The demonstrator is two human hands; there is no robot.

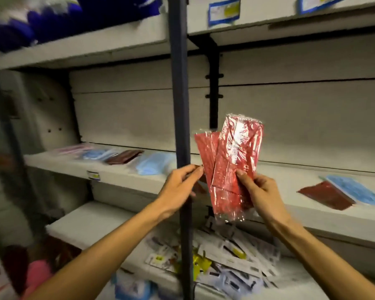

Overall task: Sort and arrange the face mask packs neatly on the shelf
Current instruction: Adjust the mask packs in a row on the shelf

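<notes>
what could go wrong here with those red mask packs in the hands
1. The red packs are fanned apart and glossy. The right hand grips them only near the lower end and the left hand just pinches an edge, so one might slide out onto the clutter on the lower shelf.
2. The dark upright post stands right beside the left hand and may snag a pack on the way in.
3. The dark red pack overlaps a blue pack on the middle shelf; adding more there may mix colours.

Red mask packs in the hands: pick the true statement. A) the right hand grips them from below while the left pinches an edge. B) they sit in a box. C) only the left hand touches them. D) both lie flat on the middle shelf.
A: the right hand has its grip on the red mask packs low down, and the left hand pinches their left edge.
</notes>
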